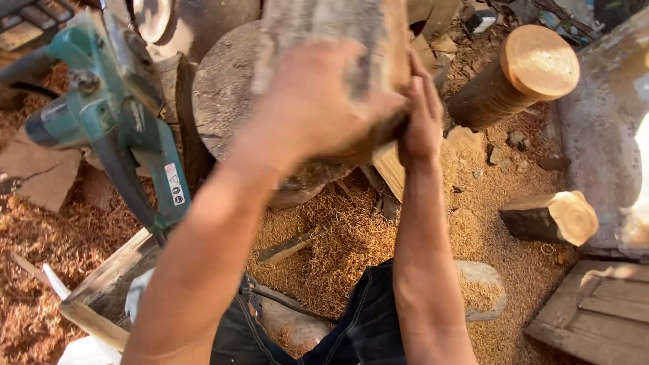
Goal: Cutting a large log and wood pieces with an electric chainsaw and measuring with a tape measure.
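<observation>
Head view: both hands grip a rough block of wood [331,40] held upright above a round chopping stump [223,101]. The left hand [318,101] is closed around the near face of the block, fingers wrapped over its right edge. The right hand [422,115] presses flat against the block's right side, fingers extended upward and close together. The lower end of the block sits at or just above the stump top; contact cannot be confirmed. A green electric chainsaw [115,115] rests to the left of the stump. Sawdust [351,236] covers the ground. Two cut log sections, one large [520,74] and one small [551,217], lie to the right, well apart from the hands.
</observation>
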